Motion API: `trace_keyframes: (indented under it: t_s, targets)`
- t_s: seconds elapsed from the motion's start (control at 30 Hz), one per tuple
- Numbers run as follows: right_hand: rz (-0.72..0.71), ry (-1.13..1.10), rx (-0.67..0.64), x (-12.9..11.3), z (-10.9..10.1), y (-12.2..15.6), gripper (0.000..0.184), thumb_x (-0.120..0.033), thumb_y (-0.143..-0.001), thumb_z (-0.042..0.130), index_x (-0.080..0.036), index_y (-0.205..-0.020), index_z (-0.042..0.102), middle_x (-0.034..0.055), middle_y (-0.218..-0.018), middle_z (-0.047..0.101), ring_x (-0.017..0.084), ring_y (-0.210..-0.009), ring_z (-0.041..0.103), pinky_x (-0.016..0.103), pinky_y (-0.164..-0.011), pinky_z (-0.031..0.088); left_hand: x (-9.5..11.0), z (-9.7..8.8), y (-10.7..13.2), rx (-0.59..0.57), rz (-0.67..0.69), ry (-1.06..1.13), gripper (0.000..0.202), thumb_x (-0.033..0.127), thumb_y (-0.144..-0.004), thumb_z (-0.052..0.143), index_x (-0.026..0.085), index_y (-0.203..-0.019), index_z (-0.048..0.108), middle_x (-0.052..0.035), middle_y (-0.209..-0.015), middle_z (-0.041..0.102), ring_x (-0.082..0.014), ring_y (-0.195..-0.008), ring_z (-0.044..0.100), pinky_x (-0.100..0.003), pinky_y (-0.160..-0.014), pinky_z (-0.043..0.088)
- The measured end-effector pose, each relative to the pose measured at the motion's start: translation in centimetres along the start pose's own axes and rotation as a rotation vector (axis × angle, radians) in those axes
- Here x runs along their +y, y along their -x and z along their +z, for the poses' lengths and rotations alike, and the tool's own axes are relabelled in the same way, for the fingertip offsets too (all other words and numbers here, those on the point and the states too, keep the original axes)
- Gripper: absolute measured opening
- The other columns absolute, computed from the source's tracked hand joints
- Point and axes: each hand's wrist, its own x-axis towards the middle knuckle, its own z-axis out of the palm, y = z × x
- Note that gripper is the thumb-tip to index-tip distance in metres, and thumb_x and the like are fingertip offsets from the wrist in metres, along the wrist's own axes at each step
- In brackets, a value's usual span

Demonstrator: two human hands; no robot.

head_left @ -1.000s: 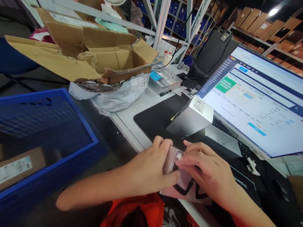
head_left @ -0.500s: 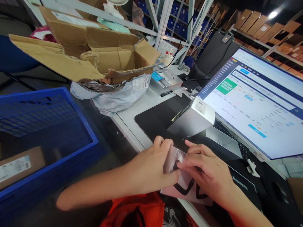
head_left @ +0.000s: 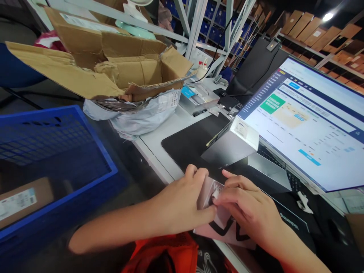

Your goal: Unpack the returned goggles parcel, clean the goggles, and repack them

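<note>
My left hand grips a pale, shiny box with a black zigzag print, its thumb lying across the near face and its fingers over the far edge. Close beside that thumb, my right hand pinches a small white scrap at the box's surface; whether the scrap is paper or sticker I cannot tell. Part of the printing is covered by my right fingers. Just beyond my hands, a silver-grey box with a white label rests tilted on the black desk mat.
At the right stands a lit monitor, with a crumpled white scrap in front of it. An opened cardboard carton sits on a grey plastic bag at the desk's left. A blue crate holding a labelled carton is lower left.
Both hands stay nearly in place on the box. My right fingertips have shifted very slightly at the white scrap. A pale orange panel now shows on the monitor.
</note>
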Motion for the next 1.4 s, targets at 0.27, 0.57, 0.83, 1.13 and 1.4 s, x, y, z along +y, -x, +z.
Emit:
trace_keyframes:
  t_s: [0.27,0.57,0.83,1.13,1.4]
  targets:
    - [0.057,0.019,0.035,-0.2,0.2,-0.3,0.026,-0.004,-0.092,0.058,-0.020,-0.112,0.060,0.0005,-0.089,0.066,0.016,-0.090,0.063,0.048,-0.113,0.049,-0.2,-0.1,-0.1,-0.006,0.004,-0.005,0.047,0.047,-0.081,0.058,0.027,-0.122,0.045,-0.0046,-0.114,0.046,-0.0224,-0.082,0.062,-0.043,-0.076,0.052]
    - [0.032,-0.025,-0.037,-0.1,0.2,-0.5,0.029,0.004,-0.089,0.055,-0.019,-0.106,0.060,-0.0009,-0.089,0.066,0.014,-0.091,0.058,0.047,-0.119,0.042,-0.6,0.0,-0.1,0.007,0.003,0.019,0.043,0.044,-0.080,0.059,0.027,-0.118,0.046,-0.0038,-0.111,0.046,-0.0218,-0.082,0.061,-0.042,-0.078,0.052]
    - [0.049,0.005,-0.013,0.3,0.5,-0.5,0.023,-0.006,-0.094,0.055,-0.021,-0.112,0.059,0.0014,-0.094,0.067,0.017,-0.099,0.061,0.047,-0.112,0.050,-0.8,-0.1,-0.4,0.001,0.013,0.011,0.042,0.044,-0.081,0.058,0.026,-0.118,0.047,-0.0049,-0.113,0.047,-0.0218,-0.083,0.061,-0.041,-0.078,0.051]
    - [0.259,-0.237,-0.076,-0.3,-0.4,-1.2,0.025,-0.007,-0.090,0.060,-0.025,-0.106,0.055,0.0013,-0.099,0.062,0.018,-0.109,0.058,0.042,-0.111,0.048,-1.4,-0.5,-0.8,0.002,0.014,0.055,0.045,0.053,-0.083,0.060,0.027,-0.118,0.048,-0.0047,-0.114,0.049,-0.0225,-0.084,0.062,-0.041,-0.079,0.051]
    - [0.249,-0.198,0.201,-0.2,-2.0,-3.4,0.027,-0.019,-0.082,0.073,-0.025,-0.093,0.049,0.0005,-0.090,0.057,0.016,-0.079,0.061,0.026,-0.066,0.055,-5.1,-0.3,-3.6,0.003,0.029,0.202,0.065,0.066,-0.074,0.069,0.021,-0.118,0.055,-0.0059,-0.111,0.053,-0.0242,-0.097,0.060,-0.038,-0.088,0.050]
